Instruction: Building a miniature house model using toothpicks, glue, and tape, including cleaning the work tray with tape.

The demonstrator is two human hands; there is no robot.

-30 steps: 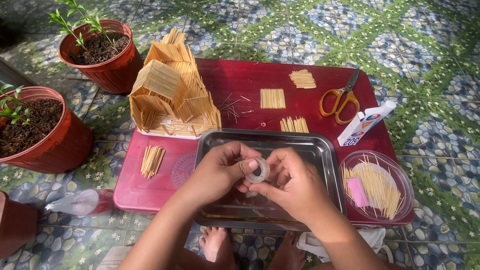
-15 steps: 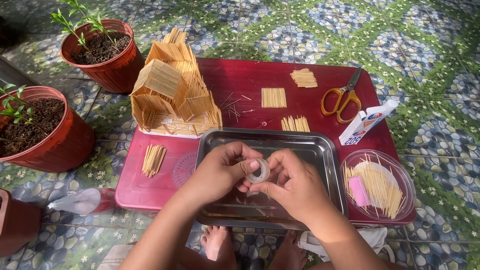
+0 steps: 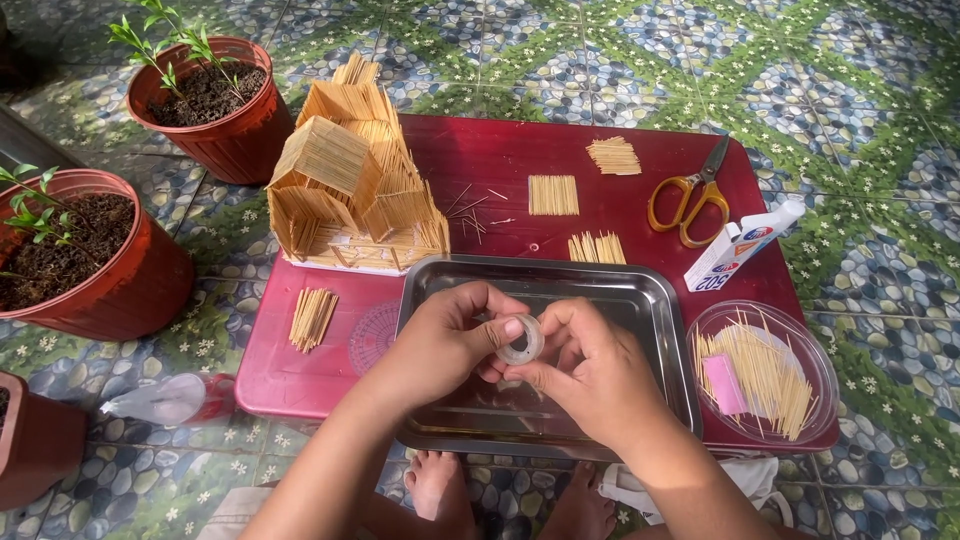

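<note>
A small clear tape roll point(image 3: 521, 340) is gripped between both hands above a steel tray point(image 3: 640, 300).

The roll is pinched by the left hand point(image 3: 445, 340) and the right hand point(image 3: 590, 370). A toothpick house point(image 3: 350, 185) is seen at eleven o'clock, yellow scissors point(image 3: 690, 195) and a glue bottle point(image 3: 738, 247) at two, a clear bowl of sticks point(image 3: 765, 372) at three.

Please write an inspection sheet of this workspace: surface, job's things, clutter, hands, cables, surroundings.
Surface: low red table on patterned tile floor.
Job's things: small roll of clear tape, held over a steel tray.
Clutter: stick-built model house, stick bundles, yellow scissors, glue bottle, clear bowl of sticks.
Hands: left hand and right hand both grip the tape roll.
Cables: nothing seen.
Surroundings: red plant pots, bare feet below.
</note>
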